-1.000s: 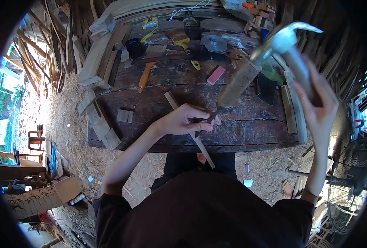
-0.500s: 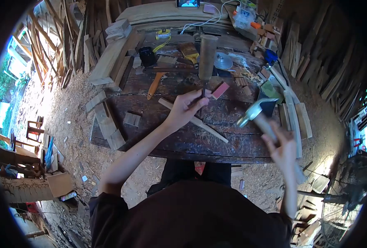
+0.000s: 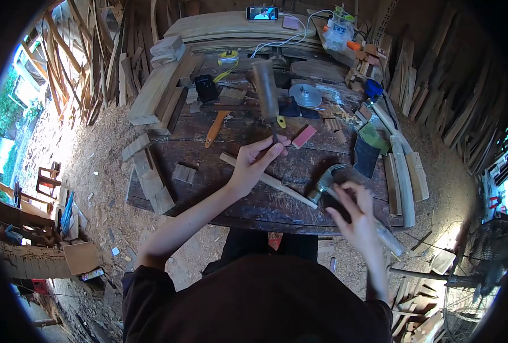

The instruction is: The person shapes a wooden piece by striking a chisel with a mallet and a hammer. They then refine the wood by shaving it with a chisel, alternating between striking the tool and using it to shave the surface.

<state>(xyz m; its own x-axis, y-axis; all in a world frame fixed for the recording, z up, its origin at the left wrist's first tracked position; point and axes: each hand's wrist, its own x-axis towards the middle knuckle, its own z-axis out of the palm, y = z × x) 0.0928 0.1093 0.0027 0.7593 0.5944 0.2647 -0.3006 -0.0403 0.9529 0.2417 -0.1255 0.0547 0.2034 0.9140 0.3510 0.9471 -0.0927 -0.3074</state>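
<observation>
My left hand (image 3: 250,171) is closed around the thin dark shaft of a tool with a thick wooden handle (image 3: 266,90), which stands up above my fingers. Its lower end is hidden by the hand. A light wooden strip (image 3: 288,191) lies crosswise just below that hand. My right hand (image 3: 358,220) is over the handle of a hammer (image 3: 325,182), thumb and fingers apart. The hammer head rests on the bench near the strip's right end, and its handle reaches past the front edge. A pink block (image 3: 304,137) lies right of my left fingertips.
On the dark workbench (image 3: 208,166) are an orange-handled brush (image 3: 215,128), a tape measure (image 3: 227,57), a metal disc (image 3: 305,96) and dark sandpaper (image 3: 366,157). Wood pieces line both sides. A lit phone (image 3: 262,14) stands at the back.
The hammer has come down leftward onto the bench, and my right hand has moved left with its fingers loosened. The upright tool's handle now tilts to the left.
</observation>
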